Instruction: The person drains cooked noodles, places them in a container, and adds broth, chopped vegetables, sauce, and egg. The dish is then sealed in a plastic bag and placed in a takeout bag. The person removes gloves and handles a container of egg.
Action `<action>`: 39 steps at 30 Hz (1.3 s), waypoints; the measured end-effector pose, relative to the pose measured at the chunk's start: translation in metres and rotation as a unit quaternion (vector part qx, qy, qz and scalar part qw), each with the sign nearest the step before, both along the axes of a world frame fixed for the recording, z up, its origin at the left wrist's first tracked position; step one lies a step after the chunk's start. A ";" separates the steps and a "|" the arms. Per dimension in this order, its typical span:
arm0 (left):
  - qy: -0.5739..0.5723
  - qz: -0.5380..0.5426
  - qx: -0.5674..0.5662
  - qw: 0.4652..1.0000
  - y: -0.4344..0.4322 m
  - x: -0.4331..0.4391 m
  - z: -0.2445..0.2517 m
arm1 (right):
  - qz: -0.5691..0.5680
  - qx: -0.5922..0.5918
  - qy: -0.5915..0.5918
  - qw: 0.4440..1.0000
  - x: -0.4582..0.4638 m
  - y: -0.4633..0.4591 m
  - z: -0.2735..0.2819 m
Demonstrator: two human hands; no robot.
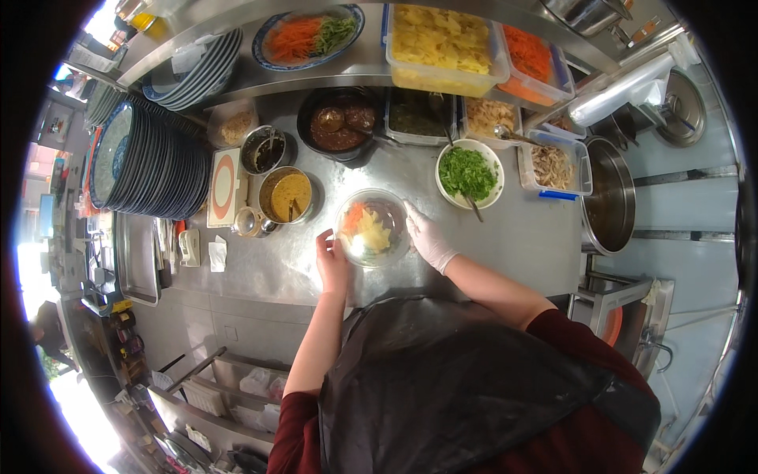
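Observation:
A round clear plastic bowl (pixel 372 228) stands on the steel counter before me, with shredded carrot (pixel 355 218) and pale yellow slices (pixel 372 232) visible in it. My bare left hand (pixel 331 258) touches its left rim, fingers slightly curled. At its right side is my right hand (pixel 427 236), in a thin whitish glove, fingertips against the rim. Whether a lid covers the bowl, I cannot tell. Up and to the right sits a white bowl of chopped green herbs (pixel 469 173) with a spoon. Left of the clear bowl is a metal pot of yellowish sauce (pixel 289 195) with a spoon in it.
Tall stacks of blue-rimmed plates (pixel 148 160) stand at the left. Behind are a black pot of dark red sauce (pixel 340 123) and a tub of shredded mushroom-like pieces (pixel 553 166). A shelf above holds a tub of yellow slices (pixel 441 44). A large steel pot (pixel 610 195) is at the right.

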State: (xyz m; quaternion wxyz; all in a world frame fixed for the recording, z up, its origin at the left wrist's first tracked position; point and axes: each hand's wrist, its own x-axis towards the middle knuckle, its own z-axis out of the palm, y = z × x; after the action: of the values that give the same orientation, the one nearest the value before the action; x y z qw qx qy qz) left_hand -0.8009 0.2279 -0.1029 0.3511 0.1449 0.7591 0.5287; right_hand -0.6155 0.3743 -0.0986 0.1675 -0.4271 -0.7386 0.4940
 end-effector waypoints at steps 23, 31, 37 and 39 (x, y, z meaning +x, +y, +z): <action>0.347 -0.292 -0.205 0.867 0.011 0.043 0.038 | 0.321 0.394 -0.107 0.855 -0.078 0.035 0.015; 0.350 -0.302 -0.243 0.853 0.015 0.045 0.044 | 0.269 0.424 -0.151 0.852 -0.057 0.039 0.018; 0.355 -0.283 -0.207 0.867 0.012 0.046 0.035 | 0.258 0.438 -0.140 0.850 -0.053 0.037 0.011; 0.376 -0.281 -0.226 0.854 0.010 0.048 0.036 | 0.229 0.459 -0.110 0.851 -0.051 0.033 0.015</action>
State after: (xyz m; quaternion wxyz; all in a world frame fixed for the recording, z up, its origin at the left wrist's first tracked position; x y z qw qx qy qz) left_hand -0.7533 0.2380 -0.0667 0.1956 0.4564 0.8586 0.1271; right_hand -0.6662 0.4070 -0.0838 0.1439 -0.1719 -0.9718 0.0734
